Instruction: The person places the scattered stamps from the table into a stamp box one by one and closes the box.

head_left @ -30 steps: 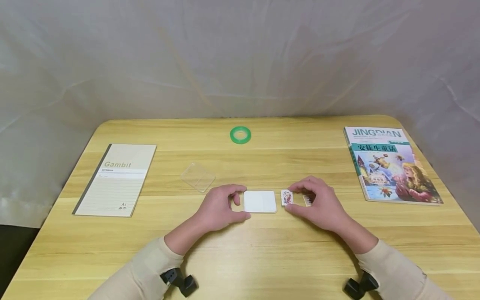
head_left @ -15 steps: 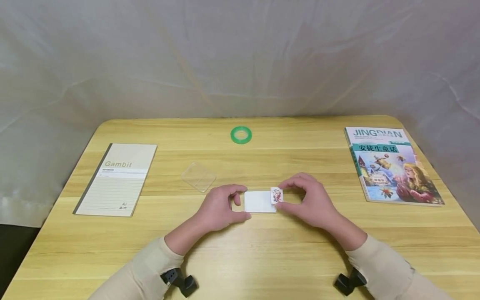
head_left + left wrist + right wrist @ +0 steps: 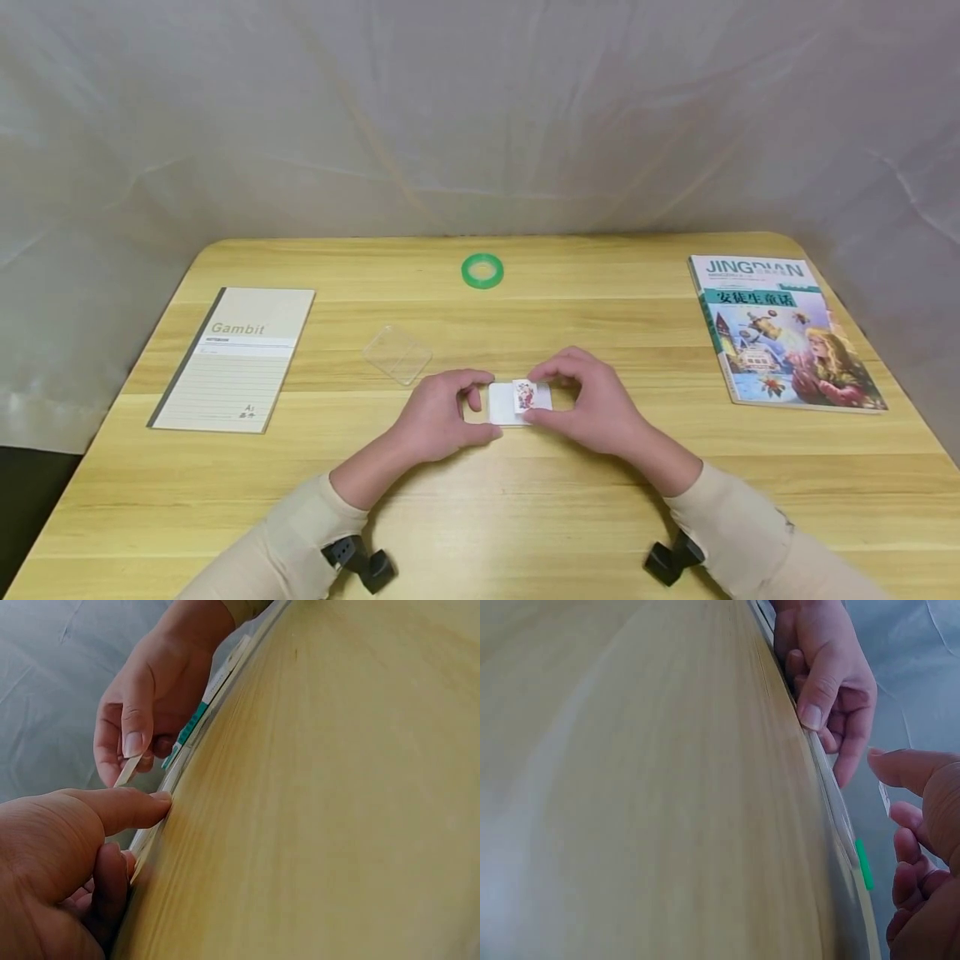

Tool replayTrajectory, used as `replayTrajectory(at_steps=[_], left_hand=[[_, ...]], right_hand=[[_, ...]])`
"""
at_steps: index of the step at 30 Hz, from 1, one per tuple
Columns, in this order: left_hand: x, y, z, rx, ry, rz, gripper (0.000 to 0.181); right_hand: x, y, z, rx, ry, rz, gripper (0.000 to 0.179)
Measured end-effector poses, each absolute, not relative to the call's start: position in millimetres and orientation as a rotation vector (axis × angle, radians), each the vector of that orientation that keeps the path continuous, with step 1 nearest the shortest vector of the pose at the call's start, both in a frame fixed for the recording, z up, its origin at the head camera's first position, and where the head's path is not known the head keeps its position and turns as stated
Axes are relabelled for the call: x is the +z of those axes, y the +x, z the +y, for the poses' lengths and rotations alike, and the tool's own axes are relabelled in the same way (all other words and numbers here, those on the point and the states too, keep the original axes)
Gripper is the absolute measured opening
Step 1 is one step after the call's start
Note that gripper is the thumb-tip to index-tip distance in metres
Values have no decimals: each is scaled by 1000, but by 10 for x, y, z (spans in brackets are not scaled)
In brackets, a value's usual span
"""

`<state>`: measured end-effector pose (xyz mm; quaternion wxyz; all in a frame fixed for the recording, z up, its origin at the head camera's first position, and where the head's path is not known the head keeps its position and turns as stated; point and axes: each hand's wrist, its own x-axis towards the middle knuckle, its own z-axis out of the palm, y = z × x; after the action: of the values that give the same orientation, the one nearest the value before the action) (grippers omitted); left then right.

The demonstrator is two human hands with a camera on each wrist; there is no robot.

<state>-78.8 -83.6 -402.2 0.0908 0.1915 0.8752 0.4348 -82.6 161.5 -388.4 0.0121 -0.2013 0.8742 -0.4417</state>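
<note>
A flat white rectangular case (image 3: 500, 403) lies on the table in the head view. My left hand (image 3: 438, 417) holds its left end, thumb at the near edge and index finger at the far edge. Over the right half of the case is a small deck of playing cards (image 3: 526, 397), a colourful figure facing up. My right hand (image 3: 596, 407) pinches it between thumb and index finger. In the left wrist view the deck (image 3: 127, 771) shows edge-on, raised above the tabletop. The right wrist view shows only a sliver of the deck (image 3: 885, 799).
A clear plastic lid or tray (image 3: 397, 354) lies just beyond my left hand. A green tape roll (image 3: 482, 271) sits near the back edge. A notebook (image 3: 234, 360) is on the left of the wooden table (image 3: 517, 517), a picture-covered book (image 3: 783, 333) on the right.
My right hand has carried the small deck leftward, from beside the white case to over its right half. The left hand and the case have stayed put.
</note>
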Motion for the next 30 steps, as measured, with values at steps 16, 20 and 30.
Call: replayTrajectory(at_steps=[16, 20, 30], left_hand=[[-4032, -794, -844, 1303, 583, 2588, 61], [-4032, -795, -843, 1305, 587, 2593, 61], [-4054, -797, -845, 1314, 607, 2609, 61]], right_hand=[[-3942, -841, 1459, -1312, -572, 2721, 40], [-3945, -844, 1443, -1282, -567, 2731, 39], [-3952, -852, 1418, -1242, -524, 2732, 40]])
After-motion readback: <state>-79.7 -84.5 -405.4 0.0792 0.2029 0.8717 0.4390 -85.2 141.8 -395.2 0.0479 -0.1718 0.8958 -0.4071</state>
